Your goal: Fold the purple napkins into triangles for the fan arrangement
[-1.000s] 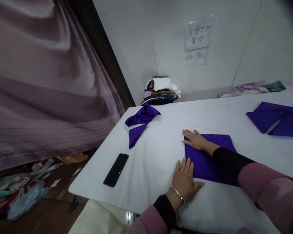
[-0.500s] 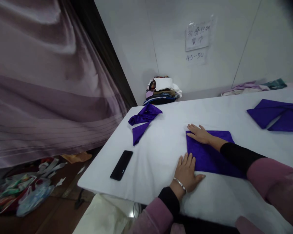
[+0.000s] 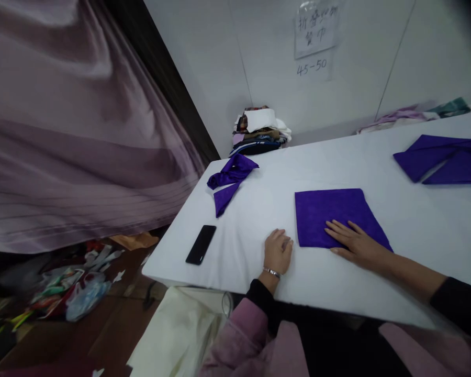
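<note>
Both hands have shifted in the last half second: the right hand [image 3: 355, 245] has drawn back from the far left corner of the purple cloth [image 3: 325, 214] to its near edge, and the left hand [image 3: 277, 253] has come off the near left corner to the white worktop [image 3: 255, 230] just beside it; the right grip is flat and open, its fingers resting on the cloth; the left grip curls loosely (a bracelet [image 3: 272, 272] circles the wrist), and whether it closes on anything I cannot tell.

On the floor [image 3: 113, 324] at the left sits a bluish plastic bag [image 3: 88, 298], its contents too blurred to name; a clear sleeve [image 3: 317, 31] on the wall [image 3: 349, 78] appears to hold a handwritten sheet.

Lying flat on the worktop, the purple cloth has its long axis running left to right; its left side is straight, near to far, while its right side slants out to a sharp corner pointing right and toward the person.

More of its face shows than before, the right forearm [image 3: 408, 273] now lying lower; the black phone [image 3: 201, 244], the crumpled purple piece [image 3: 235, 167] and the folded purple piece [image 3: 459, 162] stay put, though the view has tipped downward.
</note>
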Demonstrator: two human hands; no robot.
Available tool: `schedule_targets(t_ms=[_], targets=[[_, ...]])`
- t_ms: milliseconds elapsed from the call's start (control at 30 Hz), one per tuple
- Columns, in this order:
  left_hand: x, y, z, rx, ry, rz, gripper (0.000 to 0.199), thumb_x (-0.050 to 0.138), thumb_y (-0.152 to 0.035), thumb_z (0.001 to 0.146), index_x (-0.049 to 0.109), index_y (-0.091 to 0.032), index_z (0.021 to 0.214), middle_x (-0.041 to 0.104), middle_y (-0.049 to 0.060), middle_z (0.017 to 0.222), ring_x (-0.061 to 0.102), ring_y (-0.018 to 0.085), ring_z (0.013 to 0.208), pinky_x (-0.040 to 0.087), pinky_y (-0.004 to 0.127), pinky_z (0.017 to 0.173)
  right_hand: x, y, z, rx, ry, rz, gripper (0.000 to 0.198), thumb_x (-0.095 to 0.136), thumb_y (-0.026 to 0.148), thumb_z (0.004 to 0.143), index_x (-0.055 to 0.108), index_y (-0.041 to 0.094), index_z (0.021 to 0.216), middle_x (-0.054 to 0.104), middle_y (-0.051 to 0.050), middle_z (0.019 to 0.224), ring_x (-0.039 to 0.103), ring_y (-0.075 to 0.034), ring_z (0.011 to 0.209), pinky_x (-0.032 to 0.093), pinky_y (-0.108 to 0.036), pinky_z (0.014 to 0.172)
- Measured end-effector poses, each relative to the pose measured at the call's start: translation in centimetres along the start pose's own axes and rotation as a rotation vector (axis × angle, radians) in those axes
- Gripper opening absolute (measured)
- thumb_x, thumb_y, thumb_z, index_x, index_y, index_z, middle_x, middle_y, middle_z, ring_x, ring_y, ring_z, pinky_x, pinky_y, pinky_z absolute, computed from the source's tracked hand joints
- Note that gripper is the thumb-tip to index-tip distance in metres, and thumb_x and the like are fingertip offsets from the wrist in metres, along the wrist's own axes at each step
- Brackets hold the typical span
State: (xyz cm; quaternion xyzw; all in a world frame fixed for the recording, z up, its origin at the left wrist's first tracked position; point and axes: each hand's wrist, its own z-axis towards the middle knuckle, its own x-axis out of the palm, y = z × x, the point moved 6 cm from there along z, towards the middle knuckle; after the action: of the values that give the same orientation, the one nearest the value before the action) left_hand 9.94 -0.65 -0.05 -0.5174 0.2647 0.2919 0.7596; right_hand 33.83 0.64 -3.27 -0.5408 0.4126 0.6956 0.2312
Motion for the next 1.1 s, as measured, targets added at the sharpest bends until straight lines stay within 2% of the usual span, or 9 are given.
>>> schedule_targets(t_ms=[133, 333, 533, 633, 700, 800, 900, 967, 1100], targets=[[0.4, -0.8, 0.1, -0.086, 0.03, 0.053, 0.006, 0.064, -0.023, 0.08, 0.069, -0.023, 0.076, 0.067, 0.004, 0.111, 0.05, 0.024, 0.119, 0.036, 0.049, 0.103, -0.3, 0.6, -1.1, -0.011, -0.003, -0.009, 0.058, 0.036, 0.055, 0.09, 0.038, 0.027, 0.141, 0.029, -0.005, 0.149, 0.02, -0.027, 0.137, 0.014, -0.055, 0.111], [1.3, -1.5, 1.1, -0.195, 0.025, 0.083, 0.017, 0.063, -0.03, 0.081, 0.066, -0.022, 0.066, 0.065, 0.003, 0.117, 0.046, 0.023, 0.124, 0.029, 0.048, 0.107, -1.2, 0.9, -1.5, 0.031, -0.074, -0.017, 0.053, 0.034, 0.053, 0.091, 0.049, 0.024, 0.134, 0.039, -0.007, 0.144, 0.026, -0.026, 0.136, 0.015, -0.053, 0.111], [2.1, -1.8, 1.3, -0.214, 0.06, 0.115, 0.017, 0.065, -0.024, 0.078, 0.063, -0.022, 0.061, 0.062, 0.002, 0.122, 0.041, 0.025, 0.127, 0.024, 0.052, 0.108, -1.4, 0.4, -1.5, 0.08, -0.114, 0.048, 0.05, 0.035, 0.051, 0.091, 0.054, 0.023, 0.128, 0.044, -0.007, 0.141, 0.031, -0.027, 0.134, 0.018, -0.054, 0.11], [2.1, -1.8, 1.3, -0.206, 0.063, 0.129, 0.017, 0.067, -0.023, 0.076, 0.061, -0.022, 0.06, 0.061, 0.002, 0.123, 0.04, 0.025, 0.128, 0.025, 0.053, 0.108, -2.5, -0.7, -1.9, 0.124, -0.221, 0.101, 0.046, 0.036, 0.048, 0.09, 0.058, 0.025, 0.123, 0.051, -0.006, 0.136, 0.036, -0.027, 0.131, 0.022, -0.055, 0.108], [2.2, -1.8, 1.3, -0.19, 0.063, 0.146, 0.017, 0.067, -0.023, 0.075, 0.06, -0.022, 0.06, 0.061, 0.002, 0.123, 0.04, 0.026, 0.128, 0.025, 0.053, 0.107, -3.8, -2.2, -2.7, 0.208, -0.354, 0.134, 0.043, 0.038, 0.046, 0.089, 0.061, 0.026, 0.12, 0.057, -0.005, 0.13, 0.043, -0.028, 0.126, 0.029, -0.053, 0.105], [2.2, -1.5, 1.2, -0.164, 0.045, 0.187, 0.012, 0.068, -0.023, 0.074, 0.06, -0.021, 0.066, 0.059, 0.005, 0.126, 0.039, 0.027, 0.129, 0.027, 0.052, 0.107, -5.4, -5.4, -5.2, 0.485, -0.54, 0.187, 0.043, 0.041, 0.049, 0.087, 0.064, 0.025, 0.115, 0.066, -0.007, 0.114, 0.059, -0.029, 0.106, 0.045, -0.047, 0.09], [2.3, -1.4, 1.2, -0.132, 0.03, 0.228, 0.008, 0.067, -0.024, 0.075, 0.061, -0.019, 0.073, 0.056, 0.009, 0.129, 0.038, 0.028, 0.129, 0.029, 0.05, 0.106, -6.0, -7.7, -8.0, 0.744, -0.605, 0.213, 0.047, 0.044, 0.054, 0.085, 0.064, 0.023, 0.113, 0.071, -0.006, 0.091, 0.065, -0.025, 0.078, 0.051, -0.039, 0.07], [2.3, -1.4, 1.3, -0.118, 0.04, 0.252, 0.007, 0.065, -0.024, 0.076, 0.061, -0.018, 0.074, 0.055, 0.012, 0.129, 0.038, 0.029, 0.129, 0.029, 0.05, 0.107, -6.1, -7.9, -9.0, 0.79, -0.591, 0.213, 0.049, 0.044, 0.053, 0.084, 0.063, 0.021, 0.115, 0.071, -0.004, 0.086, 0.064, -0.023, 0.072, 0.05, -0.036, 0.065], [2.3, -1.4, 1.6, -0.098, 0.057, 0.284, 0.007, 0.064, -0.021, 0.076, 0.061, -0.018, 0.071, 0.056, 0.012, 0.128, 0.039, 0.03, 0.129, 0.029, 0.051, 0.106, -6.2, -6.6, -9.0, 0.757, -0.537, 0.201, 0.047, 0.043, 0.048, 0.084, 0.06, 0.022, 0.119, 0.07, -0.002, 0.082, 0.063, -0.021, 0.069, 0.048, -0.034, 0.06]])
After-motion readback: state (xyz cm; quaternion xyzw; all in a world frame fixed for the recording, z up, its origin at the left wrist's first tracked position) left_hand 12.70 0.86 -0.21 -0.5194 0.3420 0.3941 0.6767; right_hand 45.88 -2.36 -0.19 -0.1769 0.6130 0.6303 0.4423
